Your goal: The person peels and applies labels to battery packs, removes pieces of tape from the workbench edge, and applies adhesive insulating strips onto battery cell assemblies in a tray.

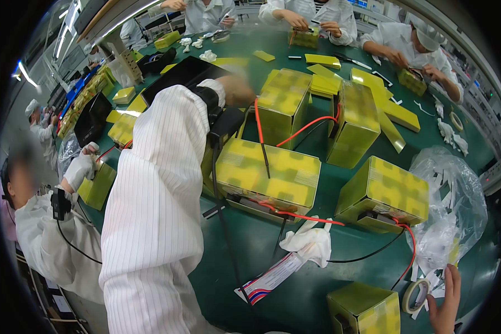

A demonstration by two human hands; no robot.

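Nearest me, at lower right, the right hand (445,303) is open, fingers apart, gripping nothing I can see, just beside a tape roll (407,299). To its left, the near yellow block (378,314) is cut off by the lower edge. Green tabletop (328,284) extends leftward, crossed by a white strip (270,277) with red and blue stripes; I can't make out its print. Farther off, the left hand (236,89) blurs beside an upright yellow block (284,94); I cannot tell its grip. Beyond, white-clad co-workers (317,16) handle small yellow blocks (412,82).
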